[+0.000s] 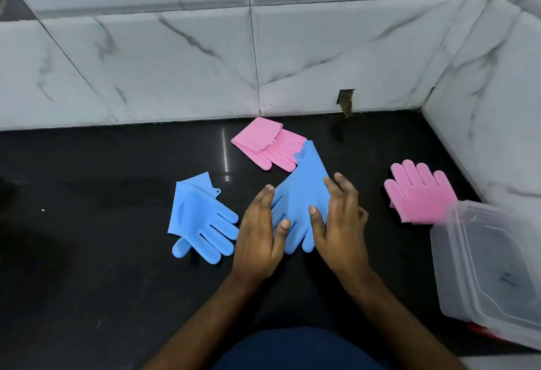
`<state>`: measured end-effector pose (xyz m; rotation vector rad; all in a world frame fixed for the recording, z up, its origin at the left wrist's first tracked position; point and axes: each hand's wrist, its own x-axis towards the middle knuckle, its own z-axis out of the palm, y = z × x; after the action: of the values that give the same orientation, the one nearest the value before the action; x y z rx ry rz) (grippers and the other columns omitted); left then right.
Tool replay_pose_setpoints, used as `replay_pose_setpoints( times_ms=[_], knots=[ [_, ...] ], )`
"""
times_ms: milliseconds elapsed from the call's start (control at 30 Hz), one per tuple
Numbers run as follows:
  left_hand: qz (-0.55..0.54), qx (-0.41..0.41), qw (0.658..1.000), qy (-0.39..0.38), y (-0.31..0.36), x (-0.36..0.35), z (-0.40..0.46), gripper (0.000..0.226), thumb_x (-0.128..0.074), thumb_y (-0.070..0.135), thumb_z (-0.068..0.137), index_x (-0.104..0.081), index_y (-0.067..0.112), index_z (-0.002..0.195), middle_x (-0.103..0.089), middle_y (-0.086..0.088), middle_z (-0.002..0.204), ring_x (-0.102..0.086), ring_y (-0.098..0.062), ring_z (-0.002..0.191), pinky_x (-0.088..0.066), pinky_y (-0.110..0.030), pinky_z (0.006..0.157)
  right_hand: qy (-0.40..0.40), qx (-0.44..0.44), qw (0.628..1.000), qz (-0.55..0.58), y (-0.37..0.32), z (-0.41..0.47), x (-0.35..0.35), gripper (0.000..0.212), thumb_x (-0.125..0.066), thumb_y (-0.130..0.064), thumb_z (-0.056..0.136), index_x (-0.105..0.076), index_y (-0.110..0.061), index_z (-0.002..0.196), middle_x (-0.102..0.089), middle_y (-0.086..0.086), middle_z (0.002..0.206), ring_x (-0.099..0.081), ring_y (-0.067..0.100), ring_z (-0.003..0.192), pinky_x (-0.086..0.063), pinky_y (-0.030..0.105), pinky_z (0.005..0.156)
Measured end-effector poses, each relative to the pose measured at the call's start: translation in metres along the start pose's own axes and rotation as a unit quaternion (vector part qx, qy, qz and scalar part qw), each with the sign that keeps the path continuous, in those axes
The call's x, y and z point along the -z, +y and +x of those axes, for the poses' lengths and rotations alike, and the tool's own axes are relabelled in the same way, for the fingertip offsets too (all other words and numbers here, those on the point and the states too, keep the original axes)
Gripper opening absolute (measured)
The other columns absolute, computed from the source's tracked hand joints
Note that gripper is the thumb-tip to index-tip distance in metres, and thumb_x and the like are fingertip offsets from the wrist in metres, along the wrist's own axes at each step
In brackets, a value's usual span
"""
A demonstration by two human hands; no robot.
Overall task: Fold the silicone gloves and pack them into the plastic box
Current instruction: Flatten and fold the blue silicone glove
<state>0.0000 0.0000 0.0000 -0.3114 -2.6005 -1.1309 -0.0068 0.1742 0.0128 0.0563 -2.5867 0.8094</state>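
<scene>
A blue silicone glove [301, 194] lies flat on the black counter, fingers toward me, cuff over the fingers of a folded pink glove [268, 143]. My left hand [259, 241] and right hand [341, 223] hover over its fingers, palms facing each other, fingers apart, holding nothing. A second blue glove [199, 217] lies folded at the cuff to the left, bristled palm up. Another pink glove [418, 191] rests to the right, its cuff end against the clear plastic box [468, 252], which stands open at the right edge.
The black counter [102, 252] meets marble-tiled walls at the back and right, forming a corner. A small dark hole [345, 100] is in the back wall. A red piece [483, 330] shows under the box.
</scene>
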Motion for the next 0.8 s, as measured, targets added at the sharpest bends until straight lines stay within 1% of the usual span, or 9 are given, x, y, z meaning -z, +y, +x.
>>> replay_pose_setpoints(
  times_ms=[133,200,300,367,467,567,633,733,800],
  knots=[
    [0.107,-0.055,0.991,-0.063,-0.016,-0.013,-0.005,0.077,-0.036,0.057,0.105,-0.036,0.0,0.156,-0.041,-0.016,0.161,-0.038,-0.029,0.149,-0.037,-0.049,0.119,-0.051,-0.035,0.998,0.008,0.009,-0.015,-0.013,0.052,-0.057,-0.029,0.101,-0.039,-0.017,0.149,-0.036,0.004,0.155,-0.045,0.017,0.137,-0.041,0.044,0.102],
    [0.121,-0.069,0.987,-0.073,-0.02,-0.018,-0.002,0.075,-0.038,0.056,0.105,-0.038,0.0,0.155,-0.041,-0.019,0.159,-0.039,-0.032,0.147,-0.037,-0.049,0.119,-0.079,-0.04,0.996,-0.019,0.018,-0.028,-0.017,0.052,-0.059,-0.027,0.101,-0.044,-0.013,0.148,-0.041,0.008,0.153,-0.044,0.022,0.14,-0.045,0.048,0.103],
    [0.128,-0.034,0.988,-0.078,-0.021,-0.021,0.003,0.076,-0.033,0.059,0.106,-0.036,0.002,0.156,-0.037,-0.018,0.162,-0.036,-0.032,0.15,-0.034,-0.048,0.121,-0.073,-0.044,0.996,-0.028,0.027,-0.034,-0.017,0.051,-0.059,-0.029,0.1,-0.047,-0.011,0.146,-0.043,0.009,0.151,-0.045,0.024,0.139,-0.045,0.046,0.1],
    [0.141,-0.014,0.986,-0.088,-0.021,-0.023,0.005,0.076,-0.032,0.06,0.105,-0.039,0.003,0.155,-0.038,-0.018,0.161,-0.036,-0.033,0.15,-0.034,-0.047,0.122,-0.08,-0.05,0.995,-0.028,0.026,-0.029,-0.017,0.053,-0.057,-0.034,0.101,-0.045,-0.013,0.148,-0.041,0.009,0.153,-0.043,0.023,0.141,-0.042,0.046,0.102],
    [0.172,0.007,0.98,-0.094,-0.021,-0.025,0.006,0.072,-0.039,0.062,0.102,-0.05,0.005,0.145,-0.047,-0.018,0.152,-0.042,-0.033,0.144,-0.038,-0.048,0.118,-0.095,-0.074,0.992,-0.027,0.027,-0.025,-0.02,0.06,-0.054,-0.042,0.102,-0.038,-0.014,0.153,-0.041,0.008,0.152,-0.042,0.024,0.139,-0.04,0.046,0.106],
    [0.179,0.004,0.981,-0.081,-0.022,-0.027,0.007,0.069,-0.048,0.063,0.098,-0.055,0.005,0.136,-0.058,-0.014,0.138,-0.053,-0.033,0.129,-0.045,-0.045,0.108,-0.088,-0.09,0.992,0.007,0.034,-0.026,-0.024,0.063,-0.056,-0.042,0.101,-0.038,-0.012,0.153,-0.051,0.008,0.139,-0.053,0.026,0.124,-0.044,0.044,0.104],
    [0.159,0.002,0.985,-0.072,-0.023,-0.027,0.008,0.072,-0.056,0.062,0.096,-0.052,0.004,0.14,-0.061,-0.011,0.133,-0.056,-0.03,0.118,-0.048,-0.042,0.1,-0.083,-0.098,0.991,0.028,0.037,-0.027,-0.025,0.06,-0.057,-0.043,0.101,-0.04,-0.014,0.151,-0.053,0.005,0.135,-0.059,0.025,0.115,-0.048,0.044,0.102],
    [0.114,0.01,0.991,-0.07,-0.026,-0.025,0.005,0.076,-0.065,0.056,0.094,-0.045,0.007,0.149,-0.06,-0.006,0.135,-0.054,-0.026,0.111,-0.049,-0.041,0.093,-0.093,-0.083,0.99,0.06,0.042,-0.031,-0.025,0.057,-0.06,-0.043,0.099,-0.042,-0.023,0.149,-0.058,-0.007,0.124,-0.058,0.006,0.084,-0.051,0.044,0.093],
    [0.092,0.0,0.993,-0.073,-0.029,-0.024,0.006,0.061,-0.067,0.046,0.096,-0.053,0.01,0.143,-0.063,-0.004,0.126,-0.055,-0.025,0.106,-0.05,-0.044,0.092,-0.118,-0.072,0.984,0.113,0.045,-0.032,-0.023,0.056,-0.064,-0.041,0.096,-0.043,-0.027,0.147,-0.063,-0.015,0.109,-0.055,0.004,0.068,-0.051,0.041,0.087]
  ],
)
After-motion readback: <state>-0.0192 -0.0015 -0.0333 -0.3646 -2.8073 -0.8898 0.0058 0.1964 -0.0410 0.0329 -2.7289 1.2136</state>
